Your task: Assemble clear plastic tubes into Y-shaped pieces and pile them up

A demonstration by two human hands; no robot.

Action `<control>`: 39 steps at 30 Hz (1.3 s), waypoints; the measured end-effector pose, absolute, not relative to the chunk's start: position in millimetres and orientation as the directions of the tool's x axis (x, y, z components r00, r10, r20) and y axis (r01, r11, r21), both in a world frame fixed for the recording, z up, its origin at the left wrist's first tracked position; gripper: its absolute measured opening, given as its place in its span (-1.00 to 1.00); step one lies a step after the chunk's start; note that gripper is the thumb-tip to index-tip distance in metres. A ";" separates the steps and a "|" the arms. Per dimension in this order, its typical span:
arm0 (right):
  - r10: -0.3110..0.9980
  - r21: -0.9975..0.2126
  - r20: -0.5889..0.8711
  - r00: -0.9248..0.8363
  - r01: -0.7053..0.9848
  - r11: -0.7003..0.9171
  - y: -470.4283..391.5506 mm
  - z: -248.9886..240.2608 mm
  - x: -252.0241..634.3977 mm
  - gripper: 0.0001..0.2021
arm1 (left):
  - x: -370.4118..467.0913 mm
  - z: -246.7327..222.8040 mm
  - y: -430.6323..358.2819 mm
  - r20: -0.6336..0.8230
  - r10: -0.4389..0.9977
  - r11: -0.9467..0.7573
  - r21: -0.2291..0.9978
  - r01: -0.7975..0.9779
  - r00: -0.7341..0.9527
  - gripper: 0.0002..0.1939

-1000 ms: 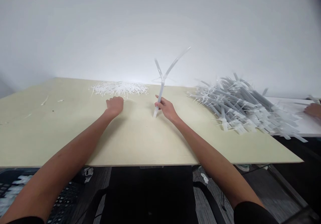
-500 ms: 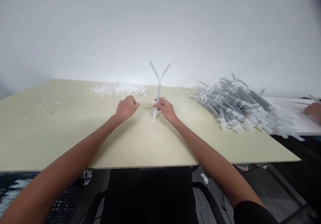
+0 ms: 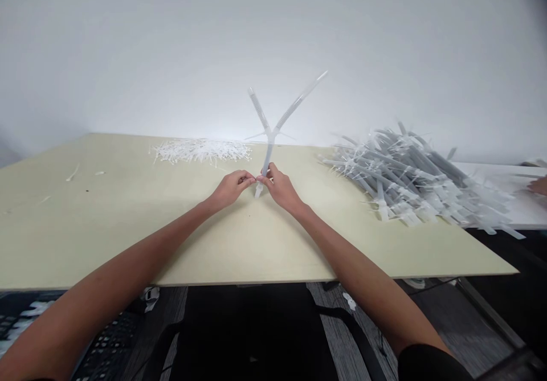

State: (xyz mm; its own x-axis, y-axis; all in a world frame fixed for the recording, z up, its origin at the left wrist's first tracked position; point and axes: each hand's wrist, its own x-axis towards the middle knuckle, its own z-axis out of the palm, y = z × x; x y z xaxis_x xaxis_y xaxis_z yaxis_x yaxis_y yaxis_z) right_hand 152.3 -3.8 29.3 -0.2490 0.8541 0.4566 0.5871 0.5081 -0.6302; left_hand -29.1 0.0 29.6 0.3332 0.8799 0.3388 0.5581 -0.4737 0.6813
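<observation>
A Y-shaped clear ribbed tube (image 3: pixel 269 148) stands tilted over the middle of the table, its two arms spread upward. Thin tie tails stick out on both sides of its fork. My right hand (image 3: pixel 280 187) is closed around the lower stem, just above the whitish end piece (image 3: pixel 258 190). From the left, my left hand (image 3: pixel 232 189) pinches at the same spot, fingertips meeting those of the right. A thin white cable tie (image 3: pixel 220 168) shows faintly beside the left fingers; most of it is hidden.
A heap of white cable ties (image 3: pixel 200 150) lies at the back left. Many similar tube assemblies (image 3: pixel 410 176) are piled at the right. Loose scraps (image 3: pixel 72 173) lie on the left of the table (image 3: pixel 128 244). Another person's hand (image 3: pixel 538 185) shows at the right edge.
My left hand has moved right and down to meet the right hand at the tube's stem. The tube's lower end has shifted slightly left, and its arms now reach higher in view.
</observation>
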 end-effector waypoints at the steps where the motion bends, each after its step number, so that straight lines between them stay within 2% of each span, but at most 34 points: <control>1: 0.858 -0.614 0.438 -0.268 0.608 0.503 -4.0 30.0 153.5 -0.84 | -28.9 29.4 -0.2 0.323 0.886 -0.461 0.694 0.553 0.333 -0.65; 4: 0.871 -0.583 0.387 -0.303 0.651 0.486 -5.4 32.4 156.7 -0.83 | -28.4 28.5 -0.9 0.313 0.889 -0.453 0.703 0.549 0.333 -0.62; 10: 0.886 -0.596 0.377 -0.271 0.661 0.456 -8.0 35.3 157.5 -0.81 | -26.2 27.4 -4.5 0.353 0.838 -0.543 0.621 0.565 0.417 -0.65; 19: 0.912 -0.751 0.337 -0.232 0.518 0.409 -10.0 34.1 154.6 -0.78 | -23.8 26.5 -14.2 0.285 0.806 -0.574 0.594 0.564 0.520 -0.48; 23: 0.916 -0.757 0.337 -0.218 0.515 0.401 -10.0 33.5 153.3 -0.80 | -21.9 21.8 -13.3 0.314 0.805 -0.587 0.550 0.595 0.504 -0.49; 27: 0.907 -0.736 0.359 -0.220 0.532 0.420 -10.0 34.4 151.8 -0.80 | -20.9 18.8 -10.3 0.351 0.831 -0.555 0.568 0.608 0.431 -0.59; 32: 0.910 -0.721 0.353 -0.220 0.555 0.414 -11.4 36.7 151.1 -0.79 | -20.2 20.2 -10.8 0.370 0.836 -0.548 0.582 0.601 0.404 -0.61; 39: 0.899 -0.684 0.371 -0.233 0.585 0.434 -11.4 37.4 152.4 -0.77 | -18.2 17.9 -9.1 0.358 0.880 -0.475 0.706 0.526 0.313 -0.69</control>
State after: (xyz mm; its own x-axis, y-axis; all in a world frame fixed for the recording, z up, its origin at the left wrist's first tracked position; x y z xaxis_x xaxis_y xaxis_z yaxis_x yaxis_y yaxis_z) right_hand 152.4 -11.4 37.4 -0.2334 0.8989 0.3709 0.5855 0.4344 -0.6845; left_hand -18.2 -9.1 17.9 0.3134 0.8796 0.3579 0.5261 -0.4746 0.7057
